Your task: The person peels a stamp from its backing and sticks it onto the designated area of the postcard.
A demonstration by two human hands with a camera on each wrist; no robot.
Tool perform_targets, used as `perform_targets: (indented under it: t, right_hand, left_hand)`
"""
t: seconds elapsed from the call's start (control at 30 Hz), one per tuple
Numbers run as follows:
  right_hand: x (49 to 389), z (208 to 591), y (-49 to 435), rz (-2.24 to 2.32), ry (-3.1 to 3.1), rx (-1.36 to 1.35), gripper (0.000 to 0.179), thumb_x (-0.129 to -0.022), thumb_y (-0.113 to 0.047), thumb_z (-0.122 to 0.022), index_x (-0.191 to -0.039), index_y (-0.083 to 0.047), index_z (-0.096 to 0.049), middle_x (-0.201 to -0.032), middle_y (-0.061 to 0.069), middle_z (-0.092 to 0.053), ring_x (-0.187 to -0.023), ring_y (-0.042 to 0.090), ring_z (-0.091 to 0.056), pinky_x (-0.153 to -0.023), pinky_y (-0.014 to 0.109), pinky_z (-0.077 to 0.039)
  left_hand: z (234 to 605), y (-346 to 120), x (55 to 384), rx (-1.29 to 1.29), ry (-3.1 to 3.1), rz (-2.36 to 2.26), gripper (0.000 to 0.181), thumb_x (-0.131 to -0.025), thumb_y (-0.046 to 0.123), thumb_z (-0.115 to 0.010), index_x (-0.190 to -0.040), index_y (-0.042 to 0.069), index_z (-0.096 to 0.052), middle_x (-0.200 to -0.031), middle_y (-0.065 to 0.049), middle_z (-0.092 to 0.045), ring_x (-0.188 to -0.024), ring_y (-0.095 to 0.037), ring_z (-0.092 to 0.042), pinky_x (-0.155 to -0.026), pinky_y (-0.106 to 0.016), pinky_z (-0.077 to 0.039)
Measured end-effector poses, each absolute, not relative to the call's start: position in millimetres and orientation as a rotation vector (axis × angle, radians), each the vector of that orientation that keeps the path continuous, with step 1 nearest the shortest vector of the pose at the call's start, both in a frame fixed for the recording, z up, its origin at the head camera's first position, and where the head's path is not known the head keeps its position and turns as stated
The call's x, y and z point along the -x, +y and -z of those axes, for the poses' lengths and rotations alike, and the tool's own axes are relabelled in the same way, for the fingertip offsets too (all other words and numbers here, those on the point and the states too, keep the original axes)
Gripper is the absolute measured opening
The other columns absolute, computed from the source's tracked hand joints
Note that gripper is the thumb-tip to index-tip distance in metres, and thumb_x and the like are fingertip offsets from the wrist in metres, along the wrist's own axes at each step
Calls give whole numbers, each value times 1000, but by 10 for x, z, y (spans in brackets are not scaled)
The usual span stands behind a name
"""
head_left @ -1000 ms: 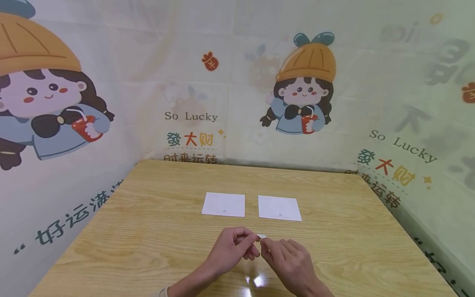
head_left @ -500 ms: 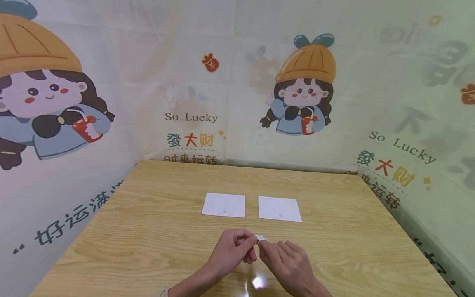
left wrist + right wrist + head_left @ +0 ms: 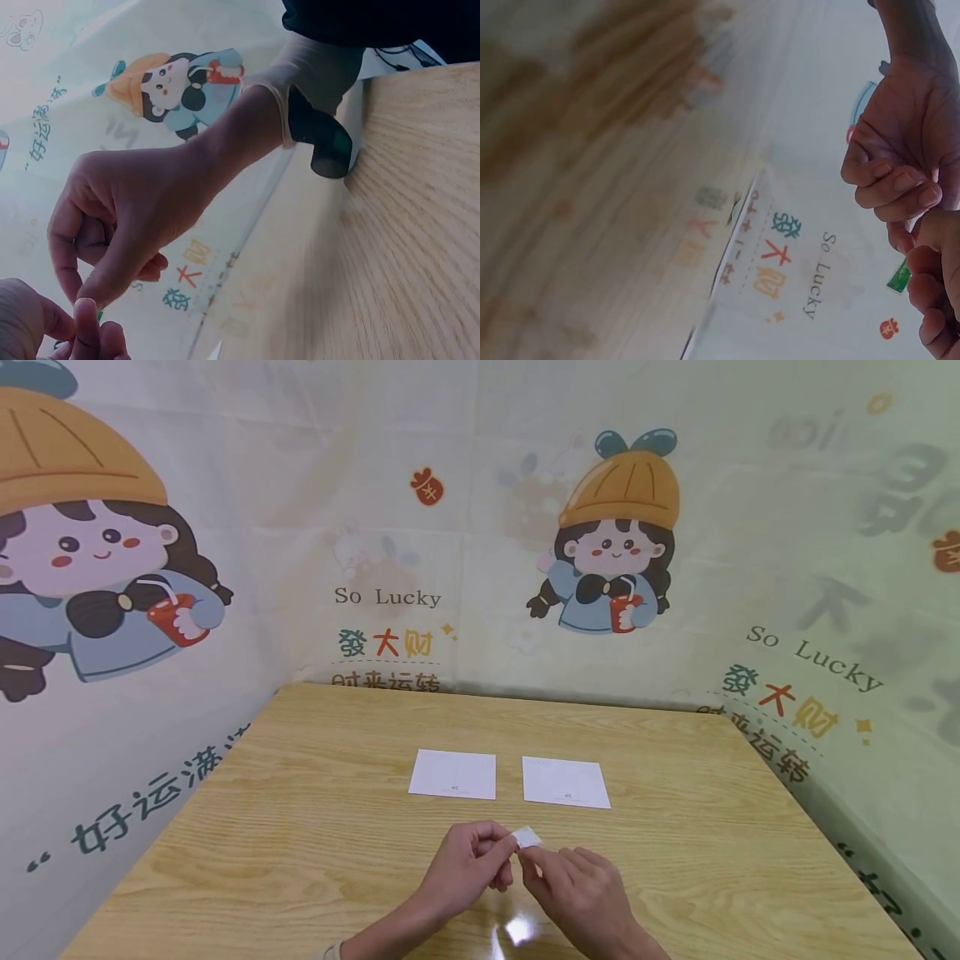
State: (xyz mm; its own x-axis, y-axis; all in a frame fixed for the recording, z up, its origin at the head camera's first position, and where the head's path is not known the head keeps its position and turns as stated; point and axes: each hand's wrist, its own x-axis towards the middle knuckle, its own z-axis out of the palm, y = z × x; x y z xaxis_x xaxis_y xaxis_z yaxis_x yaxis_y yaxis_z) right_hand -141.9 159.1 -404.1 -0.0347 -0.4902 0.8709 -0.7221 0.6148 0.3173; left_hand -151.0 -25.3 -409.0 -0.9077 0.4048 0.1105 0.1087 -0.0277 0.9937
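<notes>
In the head view my left hand (image 3: 467, 866) pinches a small piece of paper (image 3: 527, 837) between thumb and forefinger, above the table's front middle. The piece shows white there; the right wrist view shows its green face with a pale edge (image 3: 899, 277). My right hand (image 3: 581, 887) meets it from the other side, curled thumb and forefinger pinching its lower edge. The fingertips of both hands are nearly touching. In the left wrist view the fingers hide most of the piece. Beyond the hands, two white cards (image 3: 452, 774) (image 3: 566, 782) lie flat side by side, with a gap between.
The wood-grain table (image 3: 300, 827) reaches back to a cream cloth backdrop (image 3: 480, 543) printed with cartoon figures and lettering. The cloth also closes off both sides. A bright light reflection (image 3: 519, 929) shows on the tabletop below the hands.
More of the small piece's white face shows now than a second ago. My right fingers have shifted slightly left, along its lower edge. The two cards have stayed put.
</notes>
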Motion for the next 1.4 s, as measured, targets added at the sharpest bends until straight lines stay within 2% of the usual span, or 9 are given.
perform_targets:
  t: [0.13,0.2,0.37,0.57,0.83,1.1,1.27,1.4]
  right_hand:
    - [1424,4113,1622,-320,-1734,-978,28,-102,-17,-52,-83,-7,-71,-52,-14,-42,-44,-6,-31,-46,3,-27]
    - [1427,4146,1641,-340,-1763,-962,30,-103,-20,-52,-84,-8,-72,-51,-14,-43,-44,-6,-33,-45,4,-28]
    - [1438,4199,1683,-343,-1816,-930,31,-104,-23,-50,-89,-9,-74,-52,-15,-47,-44,-6,-36,-44,5,-29]
    - [1438,4219,1697,-345,-1843,-928,31,-103,-23,-50,-89,-10,-75,-53,-15,-51,-45,-5,-39,-44,6,-31]
    - [1439,4217,1689,-320,-1829,-934,30,-103,-21,-50,-87,-11,-74,-54,-15,-51,-45,-4,-39,-44,6,-31]
    - [1436,4201,1673,-295,-1816,-933,30,-102,-19,-48,-84,-12,-71,-52,-15,-46,-44,-5,-35,-45,4,-26]
    - [1428,4222,1678,-316,-1862,-906,32,-102,-21,-47,-83,-14,-71,-53,-15,-48,-44,-5,-37,-45,4,-26]
    - [1425,4230,1687,-343,-1886,-877,34,-103,-22,-46,-82,-15,-71,-52,-17,-49,-44,-6,-37,-44,4,-26]
  left_hand:
    - [4103,-265,1524,-558,2094,-1998,22,-101,16,-63,-96,-5,-69,-65,-10,-66,-57,-8,-59,-52,-18,-43]
    - [4111,-270,1528,-573,2128,-1975,23,-101,16,-63,-96,-6,-68,-64,-8,-65,-56,-8,-57,-48,-17,-36]
    - [4123,-274,1522,-620,2189,-1927,23,-101,18,-63,-96,-4,-69,-60,-2,-61,-49,-2,-44,-43,-16,-24]
    - [4114,-264,1508,-659,2203,-1911,20,-102,19,-62,-95,3,-71,-59,-4,-60,-45,0,-35,-42,-16,-24]
    - [4117,-262,1485,-657,2216,-1898,17,-102,19,-62,-94,6,-70,-62,-20,-61,-45,0,-35,-42,-16,-24]
    - [4135,-264,1486,-673,2234,-1881,17,-102,18,-63,-95,5,-71,-58,-7,-60,-44,0,-36,-41,-16,-25]
    - [4139,-261,1487,-674,2252,-1862,16,-101,18,-62,-95,7,-72,-56,-1,-58,-44,1,-35,-41,-16,-25]
    - [4153,-266,1487,-678,2249,-1858,19,-101,18,-62,-97,2,-72,-56,4,-56,-44,1,-37,-41,-16,-25]
